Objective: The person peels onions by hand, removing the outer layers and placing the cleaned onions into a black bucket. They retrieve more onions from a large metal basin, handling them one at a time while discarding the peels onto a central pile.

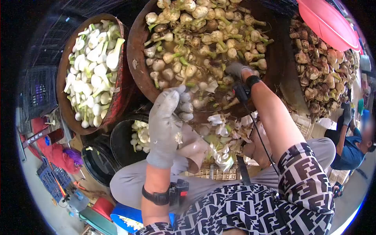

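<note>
My gloved left hand [166, 113] curls at the near side of the basin [138, 64], contents hidden; my right hand [236, 70] reaches among its wet bulbs [190, 70], grip unclear. A cupped hold should suit slick rounds. Textures: smooth white bulbs [95, 70], tubbed; yellowish ones in murky water; rough brown heap [313, 72].

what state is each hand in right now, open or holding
Left hand: fingers partly curled; whether it holds anything cannot be told.
Right hand: down among the garlic bulbs; grip cannot be told.
</note>
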A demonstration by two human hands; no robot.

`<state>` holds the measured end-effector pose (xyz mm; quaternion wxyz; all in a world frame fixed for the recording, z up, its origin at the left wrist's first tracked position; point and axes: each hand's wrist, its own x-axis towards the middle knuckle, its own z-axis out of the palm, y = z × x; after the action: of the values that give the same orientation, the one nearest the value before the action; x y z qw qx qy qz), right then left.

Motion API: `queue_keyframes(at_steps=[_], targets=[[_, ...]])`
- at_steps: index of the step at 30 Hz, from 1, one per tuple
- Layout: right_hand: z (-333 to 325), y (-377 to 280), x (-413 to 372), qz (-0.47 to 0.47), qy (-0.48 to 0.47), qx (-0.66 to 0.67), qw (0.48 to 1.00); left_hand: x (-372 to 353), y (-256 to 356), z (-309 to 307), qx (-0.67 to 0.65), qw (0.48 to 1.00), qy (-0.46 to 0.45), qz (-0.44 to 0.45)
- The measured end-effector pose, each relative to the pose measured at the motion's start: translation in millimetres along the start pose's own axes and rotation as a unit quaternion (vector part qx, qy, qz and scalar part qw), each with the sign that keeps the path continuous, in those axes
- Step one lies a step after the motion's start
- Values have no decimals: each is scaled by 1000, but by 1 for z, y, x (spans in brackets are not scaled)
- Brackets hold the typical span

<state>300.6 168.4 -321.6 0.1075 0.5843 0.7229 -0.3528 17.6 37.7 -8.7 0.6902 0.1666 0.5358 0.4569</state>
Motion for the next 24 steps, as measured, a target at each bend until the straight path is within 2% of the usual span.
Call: queue_keyframes(at_steps=[2, 5, 6, 7, 8, 9, 10, 12, 13, 15, 21, 22, 24], targets=[[-16, -31, -22, 44, -22, -12, 999, 1, -1, 0, 24, 1000, -7, 5], [-61, -85, -67, 14, -54, -27, 998, 5, -6, 0, 83, 996, -10, 11], [-66, -97, -79, -145, -35, -244, 958, 12, -16, -6, 140, 988, -28, 50], [-63, -104, -92, -197, 28, -102, 975, 12, -21, -5, 224, 970, -21, 90], [-59, -111, -109, -244, 90, 43, 965, 17, -33, -6, 304, 942, -21, 142], [-57, -123, -126, -224, 93, 190, 951, 22, -47, -8, 382, 904, -20, 192], [-54, -136, -142, -209, 102, 335, 913, 21, -55, -7, 439, 867, -16, 233], [-57, -172, -174, -97, 58, 512, 851, 24, -77, -15, 532, 796, -16, 288], [-58, -190, -190, -38, 53, 595, 801, 23, -79, -17, 535, 815, -41, 217], [-66, -204, -211, -14, 26, 592, 805, 15, -83, -20, 558, 797, -36, 229], [-67, -194, -231, 2, 1, 676, 737, 11, -76, -20, 478, 841, -122, 223], [-71, -193, -235, -25, 2, 663, 748, 11, -76, -20, 465, 848, -137, 215], [-74, -196, -241, -10, 17, 654, 756, 11, -75, -19, 437, 861, -166, 197]])
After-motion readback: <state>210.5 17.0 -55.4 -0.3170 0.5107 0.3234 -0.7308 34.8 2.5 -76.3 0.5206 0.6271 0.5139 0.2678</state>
